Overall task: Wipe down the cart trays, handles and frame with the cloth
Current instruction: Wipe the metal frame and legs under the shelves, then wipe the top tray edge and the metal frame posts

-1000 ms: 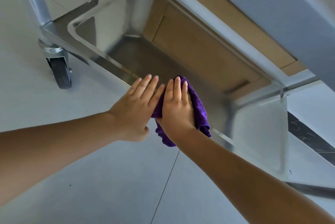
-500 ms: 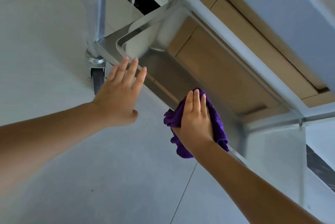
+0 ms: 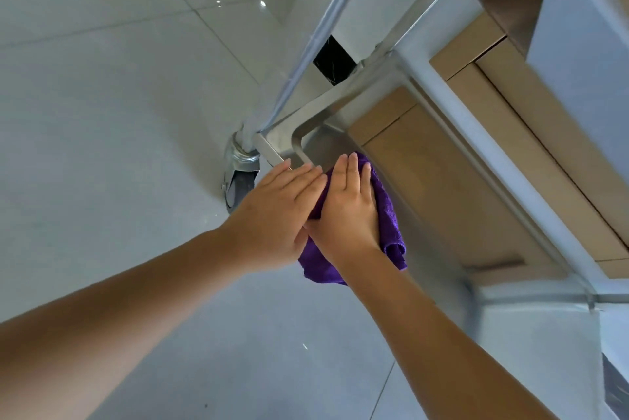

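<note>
Cloth [image 3: 388,215] lies pressed flat under the right hand [image 3: 347,205], fingers straight, just short of the lower tray [image 3: 282,134] corner beyond its fingertips; half a second ago it sat mid-rim; the left hand [image 3: 275,212], flat-fingered and holding nothing, has rejoined alongside, so this rim stretch looks nearly wiped.

The floor [image 3: 112,86] is laid with large pale grey-white glossy tiles, thin grout lines running between them, and small bright glints of light sit on the shine near the top of the view. A black, marbled patch [image 3: 332,60] interrupts the pale tiles further back. Along the right side stands light wooden cabinet fronts [image 3: 531,134], their panels split by narrow dark seams, with a pale grey surface [image 3: 592,55] above them.
</note>
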`<move>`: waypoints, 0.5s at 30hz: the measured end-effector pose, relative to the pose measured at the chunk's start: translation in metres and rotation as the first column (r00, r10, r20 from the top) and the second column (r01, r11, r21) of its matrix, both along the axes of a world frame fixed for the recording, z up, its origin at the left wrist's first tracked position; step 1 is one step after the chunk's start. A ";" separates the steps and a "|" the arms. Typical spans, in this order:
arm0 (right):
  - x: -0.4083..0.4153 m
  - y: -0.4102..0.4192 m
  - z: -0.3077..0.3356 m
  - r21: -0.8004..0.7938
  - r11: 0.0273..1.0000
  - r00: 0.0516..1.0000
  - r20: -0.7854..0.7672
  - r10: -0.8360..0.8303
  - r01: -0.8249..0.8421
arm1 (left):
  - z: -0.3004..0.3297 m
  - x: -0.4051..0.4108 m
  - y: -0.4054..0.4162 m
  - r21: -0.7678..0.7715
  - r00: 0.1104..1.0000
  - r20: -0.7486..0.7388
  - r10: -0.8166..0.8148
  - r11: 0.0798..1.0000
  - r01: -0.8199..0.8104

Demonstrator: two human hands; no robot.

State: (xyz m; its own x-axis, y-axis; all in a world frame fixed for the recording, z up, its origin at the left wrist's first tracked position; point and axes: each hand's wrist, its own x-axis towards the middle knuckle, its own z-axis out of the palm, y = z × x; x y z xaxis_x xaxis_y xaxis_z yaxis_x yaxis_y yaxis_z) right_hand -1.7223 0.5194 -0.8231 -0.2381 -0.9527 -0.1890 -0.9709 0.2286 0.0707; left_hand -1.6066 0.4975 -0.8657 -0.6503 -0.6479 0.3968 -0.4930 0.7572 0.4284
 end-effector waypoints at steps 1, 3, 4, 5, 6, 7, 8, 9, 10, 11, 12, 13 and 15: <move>0.000 0.000 0.001 0.008 1.000 1.000 0.014 -0.001 0.001 | -0.001 0.004 -0.005 0.047 0.995 -0.095 -0.017 0.999 0.021; 0.000 0.003 0.003 0.030 0.999 0.999 0.031 -0.014 0.013 | -0.006 0.013 -0.014 0.143 0.947 -0.316 0.053 0.990 -0.008; 0.000 0.004 0.004 0.047 0.999 0.999 0.027 -0.022 0.020 | -0.010 0.017 -0.019 0.213 0.896 -0.413 0.162 0.974 -0.077; 0.000 0.004 0.005 0.064 0.998 0.999 0.018 -0.030 0.029 | -0.013 0.022 -0.024 0.299 0.825 -0.481 0.296 0.940 -0.163; 0.001 0.005 0.007 0.077 0.996 0.999 0.008 -0.041 0.040 | -0.015 0.027 -0.030 0.384 0.746 -0.510 0.429 0.889 -0.248; 0.001 0.007 0.008 0.082 0.995 0.998 -0.002 -0.057 0.057 | -0.017 0.031 -0.036 0.459 0.673 -0.508 0.538 0.830 -0.317; 0.000 0.008 0.009 0.084 0.994 0.997 -0.011 -0.071 0.072 | -0.017 0.035 -0.043 0.531 0.623 -0.473 0.622 0.766 -0.362; 0.000 0.009 0.009 0.086 0.993 0.997 -0.014 -0.079 0.079 | -0.015 0.038 -0.050 0.592 0.606 -0.414 0.679 0.707 -0.387; 0.001 0.010 0.010 0.087 0.993 0.997 -0.014 -0.081 0.082 | -0.012 0.041 -0.056 0.657 0.626 -0.347 0.699 0.657 -0.370; 0.001 0.010 0.009 0.086 0.993 0.997 -0.017 -0.078 0.079 | -0.010 0.041 -0.063 0.723 0.662 -0.296 0.689 0.614 -0.316; 0.001 0.009 0.009 0.085 0.994 0.997 -0.023 -0.070 0.072 | -0.007 0.040 -0.069 0.789 0.689 -0.281 0.668 0.570 -0.231; 0.002 0.008 0.009 0.087 0.994 0.998 -0.028 -0.064 0.066 | -0.007 0.037 -0.073 0.833 0.717 -0.284 0.637 0.534 -0.145; 0.005 0.008 0.010 0.086 0.994 0.997 -0.022 -0.069 0.071 | -0.008 0.030 -0.074 0.843 0.776 -0.289 0.561 0.533 -0.071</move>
